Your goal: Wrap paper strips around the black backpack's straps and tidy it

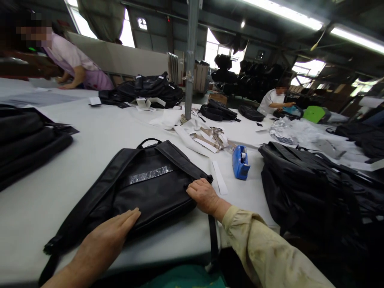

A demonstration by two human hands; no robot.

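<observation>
Both hands flat, holding nothing: left hand (115, 234) presses backpack (141, 188) near corner, right hand (204, 196) pins its right edge, keeping it flat near bench (75, 160) front edge; tape dispenser (240, 162) beyond.

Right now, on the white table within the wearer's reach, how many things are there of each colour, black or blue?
Black: 1, the backpack, with the left hand and right hand resting on it.
Blue: 1, the tape dispenser.
Total: 2.

Matt black leather-look backpack (141, 188), glossy blue plastic tape dispenser (240, 162)
</observation>
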